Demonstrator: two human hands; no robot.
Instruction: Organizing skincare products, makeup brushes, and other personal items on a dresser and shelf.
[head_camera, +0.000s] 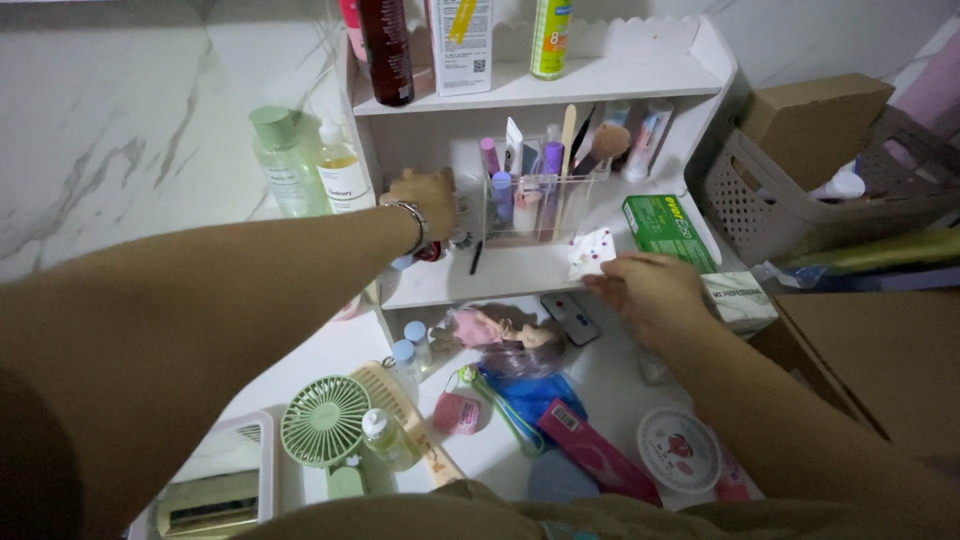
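While the left hand (425, 195), silver bracelet on its wrist, reaches into the white plastic shelf unit (520, 270), grip hidden, cannot tell, the right hand (650, 290) pinches a small white patterned card (592, 250) beside the clear acrylic organizer (530, 205).

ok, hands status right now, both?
Left hand: reaching into the white shelf, grip cannot be told.
Right hand: pinching a small white patterned card.
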